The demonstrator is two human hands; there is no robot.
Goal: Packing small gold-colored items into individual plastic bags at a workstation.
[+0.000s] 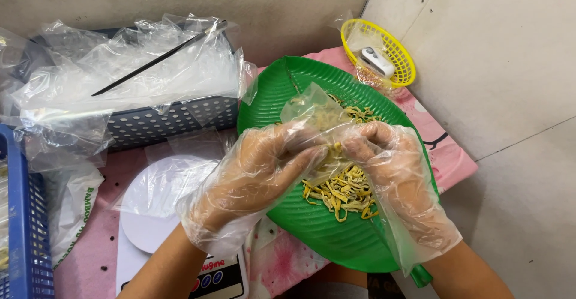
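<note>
Gloved left hand [255, 176] and right hand [393, 173] pinched shut on clear bag [318, 116], held over green tray [324, 227] | tray overhanging table's near edge, walls close at right and behind | yellow strips [342, 191] heaped on tray | yellow basket [393, 47] holding white device [377, 61] | grey crate [168, 122] stuffed with plastic bags [132, 77]
</note>
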